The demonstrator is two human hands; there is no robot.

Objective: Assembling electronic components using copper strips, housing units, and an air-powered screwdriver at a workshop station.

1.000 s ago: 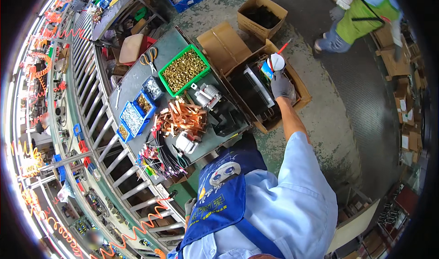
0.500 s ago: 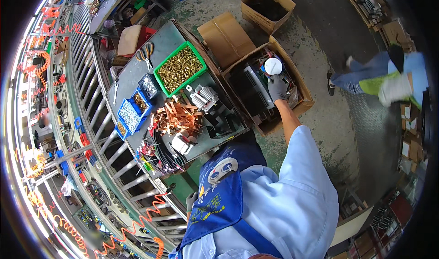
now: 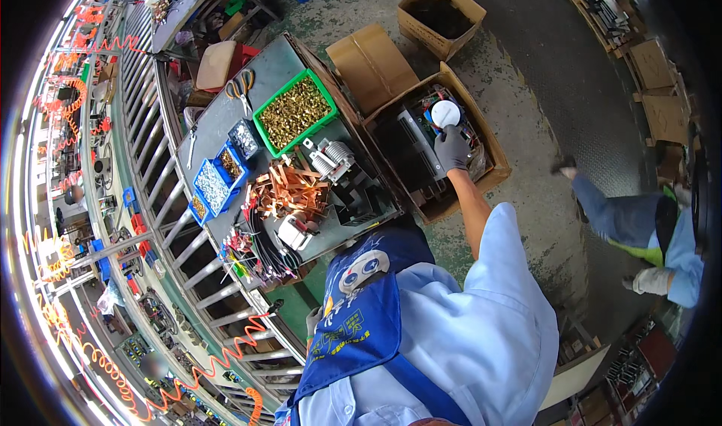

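Apron fabric [image 3: 359, 306] hides most of the left hand [image 3: 313, 320], so I cannot tell how its fingers stand. The gloved right hand [image 3: 453, 151] reaches over an open carton [image 3: 493, 179]; a white round piece [image 3: 445, 114] shows within the rim, just past that hand's fingers. Their undersides are hidden, so whether they grip it I cannot tell. Jumbled parts [image 3: 469, 131] beside the piece are too small to identify.

Worn concrete floor [image 3: 523, 151] with patchy green paint spreads across the centre, meeting a dark, textured walkway [image 3: 583, 80] toward the upper right. A grey-topped workbench [image 3: 213, 122] stands left of centre, beside a metal roller conveyor [image 3: 201, 277] curving down the left. Another table [image 3: 177, 21] sits upper left; bright strip lights [image 3: 20, 200] glare along the left edge.
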